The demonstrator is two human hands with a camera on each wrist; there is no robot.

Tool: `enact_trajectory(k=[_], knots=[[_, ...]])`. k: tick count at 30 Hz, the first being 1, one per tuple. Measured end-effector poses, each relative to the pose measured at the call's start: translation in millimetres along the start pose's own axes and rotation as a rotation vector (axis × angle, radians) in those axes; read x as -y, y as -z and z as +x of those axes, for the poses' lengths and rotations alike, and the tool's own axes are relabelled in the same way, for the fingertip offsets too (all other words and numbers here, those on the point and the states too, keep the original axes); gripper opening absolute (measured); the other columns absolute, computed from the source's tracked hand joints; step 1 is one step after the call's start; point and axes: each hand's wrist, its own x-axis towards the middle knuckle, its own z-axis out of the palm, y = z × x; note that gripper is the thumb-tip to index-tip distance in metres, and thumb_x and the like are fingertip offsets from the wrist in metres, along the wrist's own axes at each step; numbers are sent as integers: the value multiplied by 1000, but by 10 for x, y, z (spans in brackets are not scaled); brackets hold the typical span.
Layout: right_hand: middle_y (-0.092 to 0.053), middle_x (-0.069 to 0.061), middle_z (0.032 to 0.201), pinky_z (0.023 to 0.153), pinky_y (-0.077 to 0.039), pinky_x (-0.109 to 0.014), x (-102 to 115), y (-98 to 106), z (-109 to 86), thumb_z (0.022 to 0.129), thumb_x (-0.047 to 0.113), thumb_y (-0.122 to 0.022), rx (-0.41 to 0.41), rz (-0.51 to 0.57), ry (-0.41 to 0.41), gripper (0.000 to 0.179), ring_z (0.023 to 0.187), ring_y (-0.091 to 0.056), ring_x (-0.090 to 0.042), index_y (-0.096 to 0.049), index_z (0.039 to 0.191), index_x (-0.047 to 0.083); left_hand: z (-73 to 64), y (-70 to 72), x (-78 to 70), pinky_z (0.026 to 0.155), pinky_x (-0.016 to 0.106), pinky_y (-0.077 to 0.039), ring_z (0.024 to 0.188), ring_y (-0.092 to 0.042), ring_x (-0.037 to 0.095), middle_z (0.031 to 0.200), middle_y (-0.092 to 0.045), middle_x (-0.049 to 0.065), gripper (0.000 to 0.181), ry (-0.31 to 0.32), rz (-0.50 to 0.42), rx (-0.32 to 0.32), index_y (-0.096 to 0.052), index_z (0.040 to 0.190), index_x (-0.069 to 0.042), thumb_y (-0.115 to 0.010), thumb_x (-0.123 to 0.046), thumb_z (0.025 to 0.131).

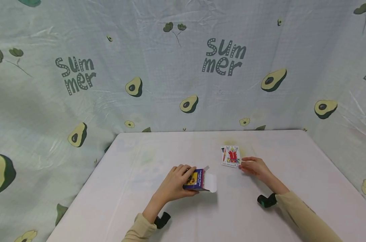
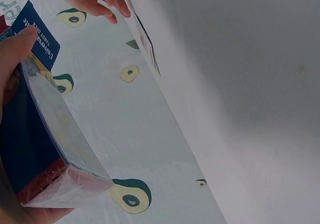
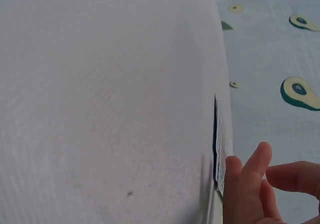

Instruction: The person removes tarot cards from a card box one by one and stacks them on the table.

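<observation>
My left hand (image 1: 174,185) grips a blue and yellow tarot card box (image 1: 193,178) above the table, its white flap standing open toward the right. Lettering on the box reads "Universal Waite" and "Tarot Deck" in part. In the left wrist view, the thumb lies on the printed flap and the box (image 2: 30,129) is tilted. A small, slightly fanned stack of tarot cards (image 1: 232,155) lies farther back, the top one showing a red-robed figure. At its right edge is my right hand (image 1: 257,169), fingers loosely bent with nothing between them; in the right wrist view its fingertips overlap the cards (image 3: 219,149).
A white-covered table (image 1: 134,168) carries the cards. Behind and beside it hangs a pale cloth (image 1: 161,67) printed with avocados and "summer". Dark wrist devices (image 1: 266,200) are worn at both wrists, below beige sleeves.
</observation>
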Motion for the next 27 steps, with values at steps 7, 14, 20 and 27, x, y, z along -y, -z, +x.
enact_trajectory(k=[7,14,20,27], knots=[[-43,-29,128,74,-51,-22,18,-44,-123,92,12,-46,64,-24,100,48,83,-64,-4,-30,130,-12,9,-4,21,81,32,-42,97,-50,13,109,-54,0,77,2,-10,-8,-51,124,-12,-74,-52,62],[-60,-12,111,76,-50,-21,2,-102,-249,90,19,-52,133,-56,168,49,86,-63,-3,-37,124,-13,18,-19,24,82,32,-43,96,-50,13,109,-54,-1,76,-3,-17,-18,-51,124,-13,-73,-52,63],[-63,-13,107,76,-50,-23,10,-198,-340,88,19,-54,180,-83,201,48,86,-64,-5,-40,121,-13,49,-29,13,82,31,-42,97,-50,12,109,-54,-2,75,-4,-10,-16,-50,124,-13,-72,-53,64],[-63,-7,104,77,-51,-25,37,-300,-453,89,21,-52,271,-106,231,45,88,-64,-8,-42,118,-12,68,-41,-2,83,33,-42,97,-50,13,110,-54,0,76,5,-33,-4,-51,124,-13,-74,-50,62]])
